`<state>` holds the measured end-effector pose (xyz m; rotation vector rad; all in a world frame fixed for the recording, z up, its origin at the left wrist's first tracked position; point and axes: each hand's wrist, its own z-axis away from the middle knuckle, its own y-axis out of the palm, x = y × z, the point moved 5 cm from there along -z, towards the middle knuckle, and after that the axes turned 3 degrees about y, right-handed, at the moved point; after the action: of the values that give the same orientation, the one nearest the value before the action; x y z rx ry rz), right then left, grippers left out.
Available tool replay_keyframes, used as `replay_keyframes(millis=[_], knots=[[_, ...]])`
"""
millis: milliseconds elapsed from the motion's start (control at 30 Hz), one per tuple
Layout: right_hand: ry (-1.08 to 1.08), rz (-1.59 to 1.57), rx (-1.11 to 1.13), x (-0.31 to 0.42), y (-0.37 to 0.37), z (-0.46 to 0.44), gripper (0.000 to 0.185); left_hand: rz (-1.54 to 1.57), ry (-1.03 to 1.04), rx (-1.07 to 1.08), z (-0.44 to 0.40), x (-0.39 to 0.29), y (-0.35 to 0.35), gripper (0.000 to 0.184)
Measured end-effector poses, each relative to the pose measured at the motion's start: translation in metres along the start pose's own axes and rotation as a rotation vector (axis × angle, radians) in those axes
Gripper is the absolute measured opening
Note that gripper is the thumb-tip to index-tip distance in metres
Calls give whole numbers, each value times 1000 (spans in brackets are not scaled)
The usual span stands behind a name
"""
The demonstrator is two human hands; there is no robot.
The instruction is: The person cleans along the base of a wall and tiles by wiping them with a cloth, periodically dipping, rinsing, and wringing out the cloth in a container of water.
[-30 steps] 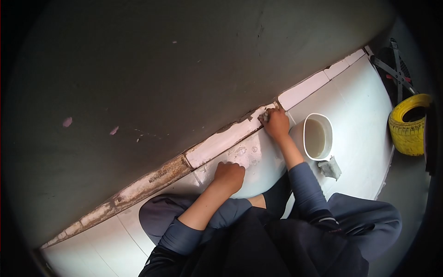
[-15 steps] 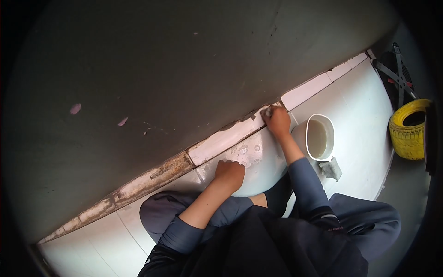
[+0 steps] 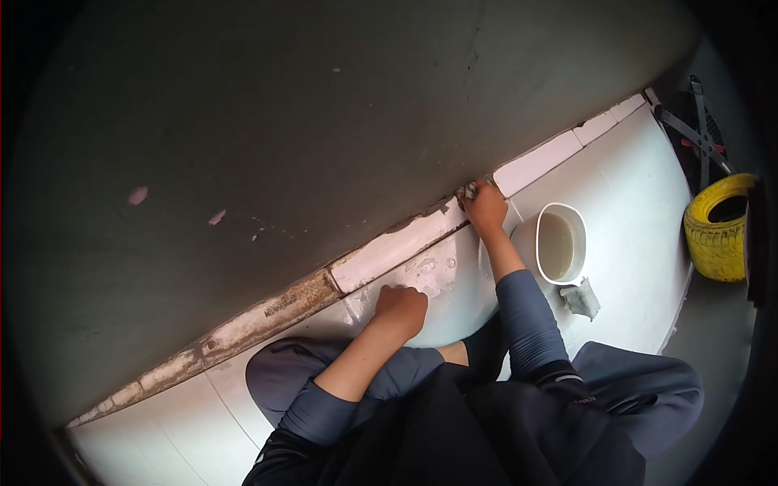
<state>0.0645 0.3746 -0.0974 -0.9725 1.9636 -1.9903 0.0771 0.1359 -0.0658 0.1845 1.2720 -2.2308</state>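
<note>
Against the skirting tile [image 3: 397,245], the right hand [image 3: 488,208] grips greyish wadding [image 3: 468,192].

Dim grey wall [image 3: 243,121], pale floor [image 3: 628,235] brighter with soft glare, black vignetted corners, wide-angle bowing toward edges

Glossy floor tiles [image 3: 632,235], skirting [image 3: 389,257] part smooth, part rough, plastic-looking bucket [image 3: 525,240], matt wall [image 3: 284,121]

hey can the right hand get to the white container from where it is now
Probably yes: the container stands close beside the right forearm, nothing visible between, though the right hand is holding a grey wad.
</note>
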Motion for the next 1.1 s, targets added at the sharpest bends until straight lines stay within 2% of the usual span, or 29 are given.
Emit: replay_keyframes(millis=[100,133,200,233,333,400,433,500,533,567,633,667,767,900,1000,1067,1100], knots=[[-5,6,-51,1,10,5,23,20,-5,-37,1,1,-8,25],[-40,36,3,4,14,11,21,20,0,-51,-1,-1,-11,25],[-212,-2,6,18,11,36,22,16,24,-53,-1,-5,-13,25],[-212,-17,123,26,5,47,27,18,24,-62,-2,-5,-12,25],[-275,-79,140,19,0,46,30,33,26,-43,-2,-2,-10,25],[-118,-339,410,14,2,41,26,33,-29,-10,-1,5,-10,25],[-136,-336,414,19,0,43,26,42,-40,-21,-1,9,-10,25],[133,-1188,661,19,2,58,24,8,-66,-45,0,16,-8,25],[144,-1367,881,20,3,65,25,15,-71,-53,0,16,-10,25],[135,-1361,886,19,2,71,25,13,-77,-38,1,16,-11,25],[322,-1788,994,25,-9,91,28,13,-86,-30,1,16,-13,25],[365,-1875,1042,18,-3,96,30,6,-80,-25,0,15,-11,25],[247,-1987,1086,25,-14,105,40,3,-69,-7,1,12,-12,25],[240,-1933,1011,23,-18,105,45,6,-65,-24,2,12,-13,24],[321,-1806,896,17,-13,95,43,16,-75,-28,3,13,-15,24],[207,-1361,681,6,-3,78,36,16,-77,-29,4,12,-16,24],[207,-1361,682,5,2,72,36,11,-74,-30,4,12,-17,24]])
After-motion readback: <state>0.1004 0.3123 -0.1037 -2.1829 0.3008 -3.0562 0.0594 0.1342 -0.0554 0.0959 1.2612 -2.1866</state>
